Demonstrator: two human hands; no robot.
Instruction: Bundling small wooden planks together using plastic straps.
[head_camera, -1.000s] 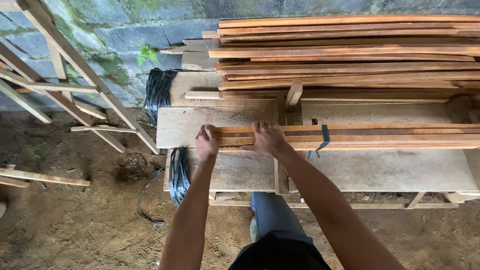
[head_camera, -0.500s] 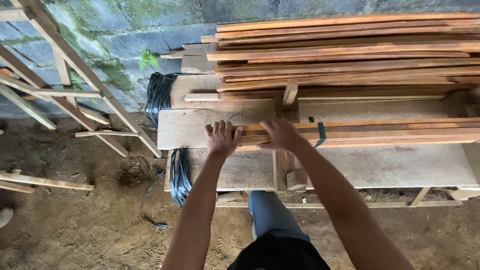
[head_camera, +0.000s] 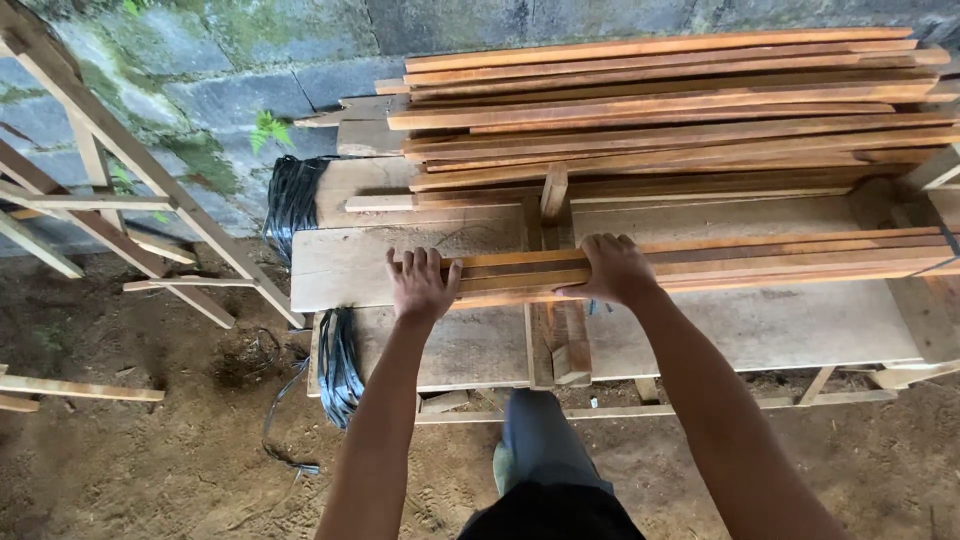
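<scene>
Brown dirt covers the floor (head_camera: 130, 470), and a grey block wall (head_camera: 230, 60) with green moss stands behind. Against the wall sits a rough wooden desk (head_camera: 720, 340) made of wide boards. On its back part lies a big pile of long thin wood strips (head_camera: 660, 100). Nearer the front lies a small bundle of strips (head_camera: 760, 260), flat on the desk. The left hand (head_camera: 421, 285) lies flat with its fingers spread, pressing on the left end of the bundle. The right hand (head_camera: 612, 270) has its grip curled over the top of the bundle. Black plastic straps (head_camera: 338, 365) hang off the desk's left edge. A wooden frame (head_camera: 120, 190) leans at the left.
</scene>
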